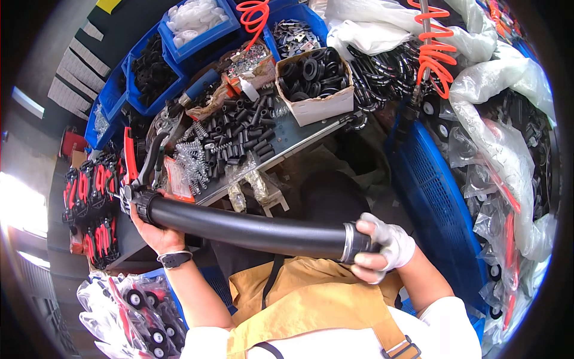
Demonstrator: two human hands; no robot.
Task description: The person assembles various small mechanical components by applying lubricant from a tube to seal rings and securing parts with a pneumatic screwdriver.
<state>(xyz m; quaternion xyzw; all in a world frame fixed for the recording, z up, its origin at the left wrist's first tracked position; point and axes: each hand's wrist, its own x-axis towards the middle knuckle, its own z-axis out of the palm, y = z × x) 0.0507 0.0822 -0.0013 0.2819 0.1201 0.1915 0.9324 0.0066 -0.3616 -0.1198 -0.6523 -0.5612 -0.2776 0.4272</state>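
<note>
Gripping a black tube (251, 230) by both ends: left hand (161, 234), right hand (388, 248); pale sheets (82, 72) are unreadable.

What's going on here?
A person is holding a thick, slightly curved black tube across their front with both hands. The bare left grip holds the end with the ribbed collar; the right grip, in a white glove with bare fingertips, holds the other end, by a silver band. Beyond the tube, a workbench carries loose springs, small black sleeves and an open box of black round parts.
</note>
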